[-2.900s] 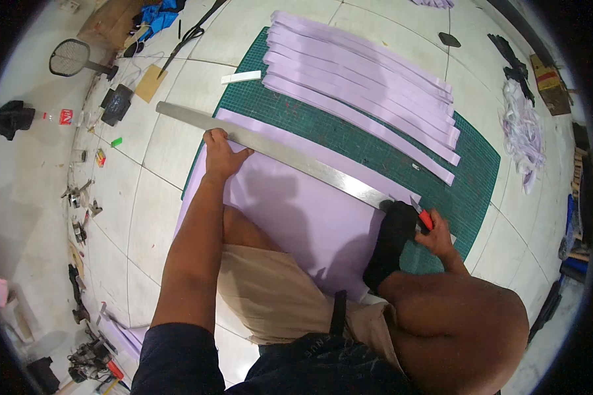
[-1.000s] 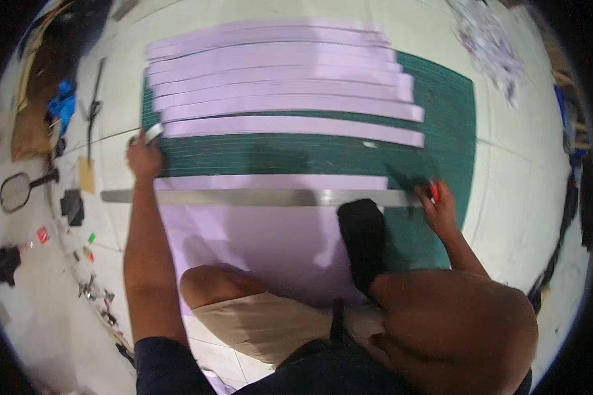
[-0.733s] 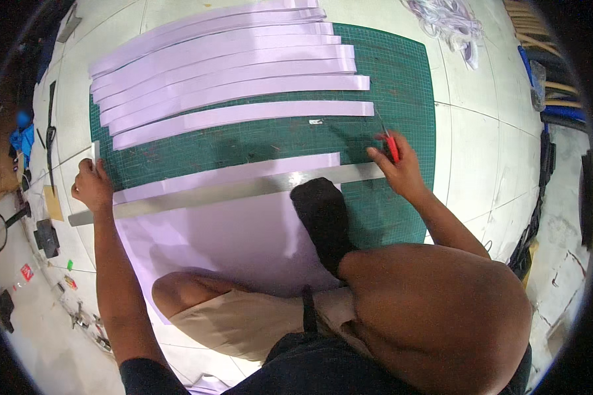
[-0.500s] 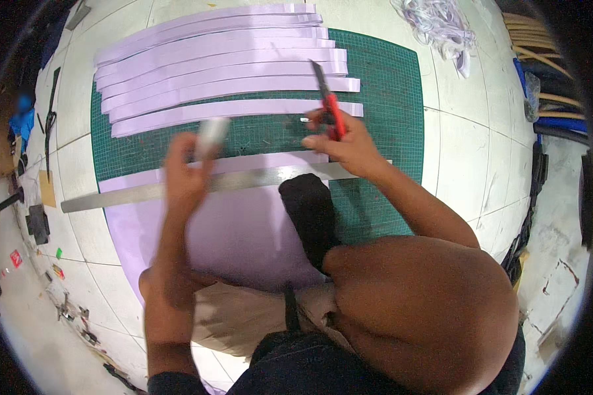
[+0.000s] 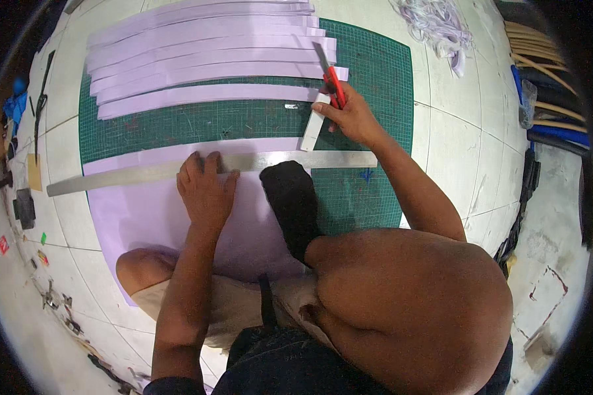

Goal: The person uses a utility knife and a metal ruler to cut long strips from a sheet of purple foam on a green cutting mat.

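The right hand has its fingers clamped on a red-handled cutter and a slim white bar, while the left hand rests, fingers slightly apart, on a metal ruler. The ruler lies across a lilac sheet, with a black-socked foot at its near edge. Beyond, a green mat bears lilac strips, laid roughly side by side, some overlapping.
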`<state>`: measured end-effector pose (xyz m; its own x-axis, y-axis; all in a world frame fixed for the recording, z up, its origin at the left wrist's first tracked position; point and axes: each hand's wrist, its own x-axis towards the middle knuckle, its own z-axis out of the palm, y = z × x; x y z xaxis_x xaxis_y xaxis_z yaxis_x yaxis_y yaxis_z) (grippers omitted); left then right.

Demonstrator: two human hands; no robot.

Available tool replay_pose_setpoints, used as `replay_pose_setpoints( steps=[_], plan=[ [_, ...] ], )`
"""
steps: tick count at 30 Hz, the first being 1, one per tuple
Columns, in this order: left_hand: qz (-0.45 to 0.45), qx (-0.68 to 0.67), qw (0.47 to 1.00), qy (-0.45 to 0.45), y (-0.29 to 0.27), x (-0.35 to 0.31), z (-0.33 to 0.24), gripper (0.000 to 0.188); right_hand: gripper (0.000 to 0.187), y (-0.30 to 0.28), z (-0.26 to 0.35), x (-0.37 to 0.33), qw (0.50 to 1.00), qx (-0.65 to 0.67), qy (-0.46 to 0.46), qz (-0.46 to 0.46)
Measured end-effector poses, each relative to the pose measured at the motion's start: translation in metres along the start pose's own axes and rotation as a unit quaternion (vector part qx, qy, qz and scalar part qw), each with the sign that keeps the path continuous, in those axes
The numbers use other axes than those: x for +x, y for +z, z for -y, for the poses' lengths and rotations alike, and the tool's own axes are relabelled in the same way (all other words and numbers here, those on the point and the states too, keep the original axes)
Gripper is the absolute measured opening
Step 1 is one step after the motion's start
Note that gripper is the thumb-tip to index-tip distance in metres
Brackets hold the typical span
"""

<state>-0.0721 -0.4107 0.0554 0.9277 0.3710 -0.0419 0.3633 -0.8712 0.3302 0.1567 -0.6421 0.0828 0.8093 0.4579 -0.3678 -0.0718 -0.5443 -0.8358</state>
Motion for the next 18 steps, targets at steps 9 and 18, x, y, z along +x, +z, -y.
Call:
replay_pose_setpoints(
  steps=[9, 18],
  plan=[
    [-0.001, -0.018, 0.999, -0.032, 0.009, -0.001, -0.002, 0.052, 0.049, 0.005, -0.015, 0.015, 0.998, -0.034, 0.018, 0.057],
    [0.007, -0.031, 0.998, -0.053, 0.011, -0.005, -0.002, 0.053, 0.054, 0.011, -0.035, 0.022, 0.997, -0.044, -0.02, 0.068]
  ],
)
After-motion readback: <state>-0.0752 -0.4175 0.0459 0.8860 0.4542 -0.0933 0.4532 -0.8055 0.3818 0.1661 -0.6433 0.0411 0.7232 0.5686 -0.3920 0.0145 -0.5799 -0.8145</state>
